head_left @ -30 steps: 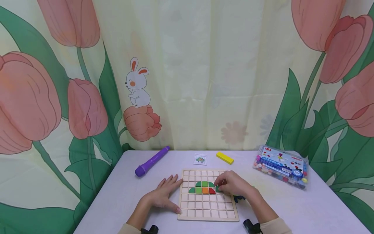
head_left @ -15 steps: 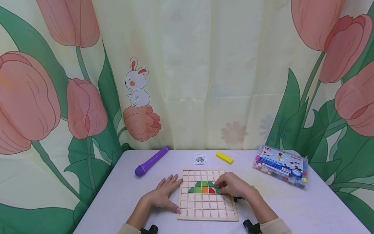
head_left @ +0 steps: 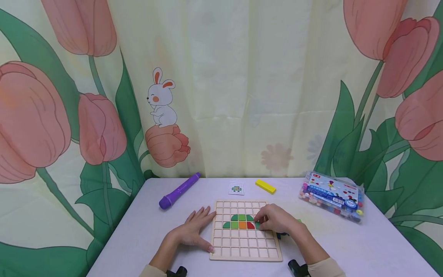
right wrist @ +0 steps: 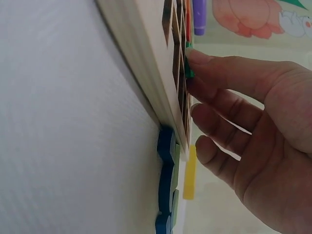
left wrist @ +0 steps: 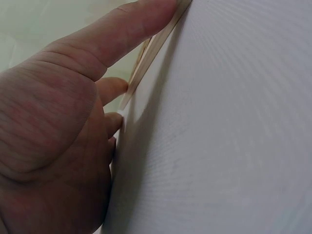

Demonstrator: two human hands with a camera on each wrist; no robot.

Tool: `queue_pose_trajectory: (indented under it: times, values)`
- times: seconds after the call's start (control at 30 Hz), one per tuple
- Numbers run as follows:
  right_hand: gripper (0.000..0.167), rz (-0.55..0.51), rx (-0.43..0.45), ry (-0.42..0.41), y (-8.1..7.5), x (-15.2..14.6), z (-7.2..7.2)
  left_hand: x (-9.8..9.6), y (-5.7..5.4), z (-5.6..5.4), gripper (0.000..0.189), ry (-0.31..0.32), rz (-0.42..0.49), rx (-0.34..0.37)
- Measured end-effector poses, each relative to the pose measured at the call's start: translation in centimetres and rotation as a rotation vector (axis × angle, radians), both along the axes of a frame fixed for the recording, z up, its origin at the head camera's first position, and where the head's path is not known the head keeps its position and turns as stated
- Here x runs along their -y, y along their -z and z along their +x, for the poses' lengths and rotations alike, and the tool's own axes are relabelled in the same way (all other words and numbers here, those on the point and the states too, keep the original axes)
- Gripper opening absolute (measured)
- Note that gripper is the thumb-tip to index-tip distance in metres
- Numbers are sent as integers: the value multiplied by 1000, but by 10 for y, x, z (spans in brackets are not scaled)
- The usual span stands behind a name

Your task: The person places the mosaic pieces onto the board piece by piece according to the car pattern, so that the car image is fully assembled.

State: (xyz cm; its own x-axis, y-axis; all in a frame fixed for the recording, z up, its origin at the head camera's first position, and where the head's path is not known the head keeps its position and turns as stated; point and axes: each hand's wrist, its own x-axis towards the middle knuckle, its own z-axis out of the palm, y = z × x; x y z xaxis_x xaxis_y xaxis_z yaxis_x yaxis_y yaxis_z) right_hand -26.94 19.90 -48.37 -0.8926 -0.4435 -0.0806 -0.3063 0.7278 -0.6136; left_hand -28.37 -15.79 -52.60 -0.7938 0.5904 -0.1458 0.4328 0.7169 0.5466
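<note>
In the head view a wooden grid board lies on the table, with green, orange and red tiles in two rows of its cells. My right hand is over the board's right side; its thumb and index finger pinch a green tile at the right end of the lower row, beside the red tile. The other fingers are loosely bent. My left hand rests at the board's left edge, fingers spread, with the thumb and fingertips touching the wooden rim.
Dark blue pieces lie against the board's right side, partly hidden by my right arm. Behind the board are a small pattern card and a yellow block. A purple microphone lies back left, a clear plastic box back right.
The green tile at my right fingertips has settled slightly lower, flatter in line with the row. Both hands stay almost where they were.
</note>
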Motion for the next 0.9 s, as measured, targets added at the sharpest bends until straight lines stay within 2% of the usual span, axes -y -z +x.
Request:
queue_pose_trajectory:
  times: [0.63, 0.9]
  values:
    - [19, 13, -10, 7, -2, -1, 2, 0, 0, -1, 125, -7, 9, 5]
    - [25, -45, -36, 92, -12, -16, 2, 0, -1, -1, 125, -5, 6, 5]
